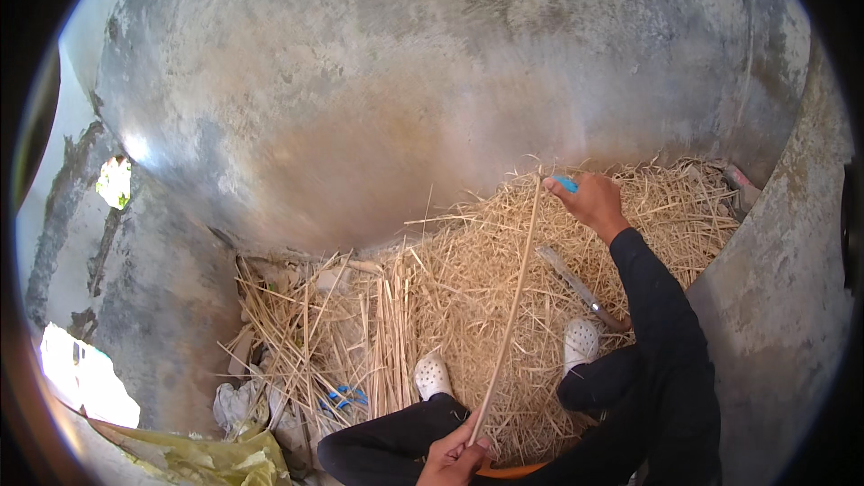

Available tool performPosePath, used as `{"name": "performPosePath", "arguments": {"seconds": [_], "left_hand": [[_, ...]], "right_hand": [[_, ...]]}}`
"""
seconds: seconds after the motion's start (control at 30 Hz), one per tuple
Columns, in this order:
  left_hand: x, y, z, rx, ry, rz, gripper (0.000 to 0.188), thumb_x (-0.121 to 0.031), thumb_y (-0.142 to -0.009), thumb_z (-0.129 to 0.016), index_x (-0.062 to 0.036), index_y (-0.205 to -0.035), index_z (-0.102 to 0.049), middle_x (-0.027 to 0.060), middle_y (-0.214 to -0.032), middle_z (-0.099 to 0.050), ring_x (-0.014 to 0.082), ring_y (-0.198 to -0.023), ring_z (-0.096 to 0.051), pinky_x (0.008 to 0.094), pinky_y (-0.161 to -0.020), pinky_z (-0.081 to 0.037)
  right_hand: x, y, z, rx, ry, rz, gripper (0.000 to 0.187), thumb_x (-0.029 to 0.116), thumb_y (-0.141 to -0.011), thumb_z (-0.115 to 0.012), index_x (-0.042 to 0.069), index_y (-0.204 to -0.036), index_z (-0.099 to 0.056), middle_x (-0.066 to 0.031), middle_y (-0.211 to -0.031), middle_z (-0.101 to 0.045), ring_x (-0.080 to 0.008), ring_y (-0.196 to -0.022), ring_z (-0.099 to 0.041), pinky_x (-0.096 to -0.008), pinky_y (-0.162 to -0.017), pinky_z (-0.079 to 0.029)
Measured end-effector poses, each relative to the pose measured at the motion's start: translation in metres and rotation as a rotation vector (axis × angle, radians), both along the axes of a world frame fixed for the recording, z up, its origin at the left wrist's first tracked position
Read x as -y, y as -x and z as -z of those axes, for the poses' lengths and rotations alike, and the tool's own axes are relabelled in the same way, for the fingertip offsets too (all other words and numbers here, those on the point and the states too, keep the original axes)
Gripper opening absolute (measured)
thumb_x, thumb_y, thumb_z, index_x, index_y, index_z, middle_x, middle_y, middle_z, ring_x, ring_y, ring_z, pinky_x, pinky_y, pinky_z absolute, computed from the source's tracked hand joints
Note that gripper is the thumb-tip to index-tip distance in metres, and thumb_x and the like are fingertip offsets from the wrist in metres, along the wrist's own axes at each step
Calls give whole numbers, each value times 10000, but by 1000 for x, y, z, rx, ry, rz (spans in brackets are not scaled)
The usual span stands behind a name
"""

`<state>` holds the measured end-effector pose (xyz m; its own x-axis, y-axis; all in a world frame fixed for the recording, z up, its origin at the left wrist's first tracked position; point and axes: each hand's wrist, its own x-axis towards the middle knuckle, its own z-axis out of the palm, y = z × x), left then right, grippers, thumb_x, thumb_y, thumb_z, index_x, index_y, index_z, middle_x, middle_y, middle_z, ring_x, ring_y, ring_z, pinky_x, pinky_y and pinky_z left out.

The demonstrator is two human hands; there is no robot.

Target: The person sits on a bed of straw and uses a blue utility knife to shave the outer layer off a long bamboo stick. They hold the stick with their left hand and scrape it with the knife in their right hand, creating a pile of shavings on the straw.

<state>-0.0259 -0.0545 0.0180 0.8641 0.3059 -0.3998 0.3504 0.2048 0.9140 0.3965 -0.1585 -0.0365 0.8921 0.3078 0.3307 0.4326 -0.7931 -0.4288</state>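
Observation:
A long, thin, pale cane strip [513, 315] slants from the bottom middle up to the far wall side. My left hand [453, 457] is closed around its near end. At its far end my right hand [596, 205] is closed on a blue-handled tool [565, 184], its thumb beside the strip's tip. Whatever blade the tool has is too small or hidden to make out. Below my right hand, a large knife [569, 277] with a grey blade and brown wooden handle lies on the heap of shavings [477, 261].
Split cane strips [387, 324] lie in a bundle to the left, near blue-handled scissors [345, 398]. My white clogs [434, 376] rest among the shavings. Grey concrete walls [450, 81] enclose the space. A yellow-green plastic sheet [202, 459] lies at the lower left.

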Motion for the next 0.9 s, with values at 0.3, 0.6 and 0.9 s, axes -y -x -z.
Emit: {"name": "performPosePath", "arguments": {"seconds": [0.3,0.6,0.9], "left_hand": [[11,2,20,-6,-95,18,389,-67,-875,-537,-89,-1261,-575,-73,-634,-437,36,-505,-365,204,-452,-280],[-23,-13,17,192,353,-68,235,-238,-940,-523,-14,-1009,-519,-49,-537,-358,50,-431,-339,192,-459,-318],[-11,-1,9,106,118,-112,298,-315,-958,-501,-28,-1015,-560,-73,-568,-390,23,-465,-317,181,-444,-248]], "right_hand": [[49,-41,45,-119,-72,279,827,770,-818,-360,20,-584,-619,-102,-504,-538,-272,-480,-571,-408,-441,-420],[-7,131,-14,61,-146,-579,721,762,-765,-480,90,-553,-631,-87,-441,-506,-240,-391,-509,-378,-408,-400],[-19,131,-13,6,15,-482,675,754,-755,-501,119,-584,-657,-70,-437,-517,-245,-409,-545,-375,-423,-432]]}}
